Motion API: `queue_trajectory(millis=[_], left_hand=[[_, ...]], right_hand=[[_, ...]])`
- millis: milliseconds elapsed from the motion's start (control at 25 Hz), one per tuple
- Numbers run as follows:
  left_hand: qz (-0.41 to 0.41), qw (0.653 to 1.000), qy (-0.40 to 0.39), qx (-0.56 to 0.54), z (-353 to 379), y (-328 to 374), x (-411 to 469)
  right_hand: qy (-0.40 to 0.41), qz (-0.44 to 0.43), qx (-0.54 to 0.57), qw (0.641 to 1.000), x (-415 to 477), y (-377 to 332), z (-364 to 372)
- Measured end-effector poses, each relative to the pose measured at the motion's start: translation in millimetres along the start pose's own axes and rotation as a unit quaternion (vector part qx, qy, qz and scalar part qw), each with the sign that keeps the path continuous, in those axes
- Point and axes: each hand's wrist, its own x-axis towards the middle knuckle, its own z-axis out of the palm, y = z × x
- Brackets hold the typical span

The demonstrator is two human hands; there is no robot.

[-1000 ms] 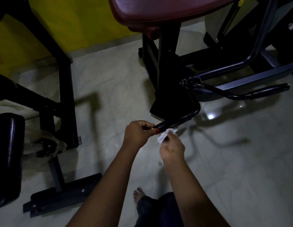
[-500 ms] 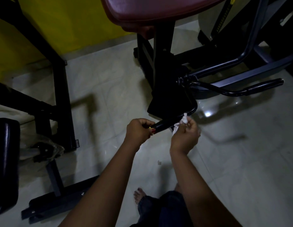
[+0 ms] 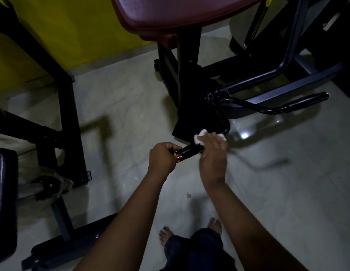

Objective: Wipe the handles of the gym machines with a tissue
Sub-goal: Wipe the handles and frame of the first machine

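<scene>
Black handle (image 3: pixel 190 150) of a gym machine is held at its near end by the left hand (image 3: pixel 162 159), the grip closed round it. A white tissue (image 3: pixel 198 138) is pressed against the bar just beyond, held in the curled grip of the right hand (image 3: pixel 213 155). A maroon seat pad (image 3: pixel 180 12) is seen above.
</scene>
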Motion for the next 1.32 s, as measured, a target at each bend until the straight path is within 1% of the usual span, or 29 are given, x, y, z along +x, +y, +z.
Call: queue_trajectory(millis=[40,80,120,160,200,240,320,360,400,440,480,560,600,640,680,760,800,840,880,960,1000,1040,1080,1120,1200,1240,1280,1320], left_hand=[[0.004,1.000,0.000,0.005,0,-1,1],[0.007,1.000,0.001,0.006,0,-1,1],[0.007,1.000,0.001,0.002,-1,-1,0],[0.006,1.000,0.000,-0.007,-1,-1,0],[0.002,1.000,-0.001,-0.016,-1,-1,0],[-0.002,1.000,-0.003,-0.020,-1,-1,0],[-0.006,1.000,-0.003,-0.015,-1,0,0],[-0.007,1.000,-0.002,-0.015,-1,-1,0],[-0.007,1.000,-0.002,-0.017,-1,-1,1],[-0.008,1.000,-0.002,-0.018,-1,-1,1],[-0.010,1.000,-0.002,-0.015,-2,0,1],[-0.015,1.000,-0.005,-0.007,-2,1,0],[-0.015,1.000,-0.005,-0.008,-2,1,1],[-0.014,1.000,-0.004,-0.009,-1,1,0],[-0.013,1.000,-0.002,-0.010,-1,1,0],[-0.017,1.000,0.007,-0.012,-1,0,0],[-0.019,1.000,0.010,-0.016,0,-1,0],[-0.020,1.000,0.011,-0.021,0,-1,0],[-0.024,0.999,0.012,-0.027,0,0,-1],[-0.028,0.999,0.015,-0.033,-1,1,-2],[-0.021,0.999,0.017,-0.024,-1,1,-2],[-0.013,1.000,0.016,-0.011,-1,1,-2],[-0.007,1.000,0.015,0.000,-1,0,-2],[-0.009,1.000,0.014,0.009,-2,0,-2],[-0.016,1.000,0.005,0.013,-3,0,0],[-0.018,1.000,0.001,0.009,-3,0,1],[-0.018,1.000,-0.001,0.004,-3,0,1],[-0.017,1.000,-0.002,0.000,-4,0,2]], right_hand=[[-0.017,-0.086,0.006,0.996,-10,-5,2],[-0.034,-0.175,0.021,0.984,-21,-6,3],[-0.056,-0.240,0.033,0.969,-25,-1,1],[-0.076,-0.275,0.032,0.958,-21,8,-3],[-0.079,-0.276,0.022,0.958,-14,19,-6],[-0.066,-0.239,0.006,0.969,-6,31,-7],[-0.026,-0.087,-0.024,0.996,7,40,-7],[-0.022,-0.036,-0.032,0.999,8,32,-4],[-0.032,-0.032,-0.043,0.998,7,22,2],[-0.060,-0.061,-0.047,0.995,3,9,6],[-0.095,-0.117,-0.043,0.988,-4,0,8],[-0.158,-0.231,-0.017,0.960,-5,-1,1],[-0.176,-0.259,-0.004,0.950,3,5,-6],[-0.180,-0.263,-0.003,0.948,14,13,-11],[-0.175,-0.236,-0.009,0.956,26,18,-16],[-0.153,-0.145,-0.040,0.977,40,14,-16],[-0.151,-0.125,-0.053,0.979,40,4,-12],[-0.165,-0.133,-0.058,0.975,35,-9,-8],[-0.190,-0.164,-0.053,0.967,26,-18,-4],[-0.232,-0.251,-0.026,0.939,7,-20,-5],[-0.229,-0.280,-0.008,0.932,5,-13,-10],[-0.201,-0.295,0.009,0.934,8,-3,-14],[-0.154,-0.287,0.010,0.946,12,5,-17],[-0.102,-0.253,-0.006,0.962,16,12,-18],[-0.025,-0.110,-0.057,0.992,15,5,-15],[-0.004,-0.049,-0.066,0.997,8,-5,-9],[-0.009,-0.013,-0.037,0.999,0,-19,-4],[-0.035,0.001,0.015,0.999,-7,-32,-1]])
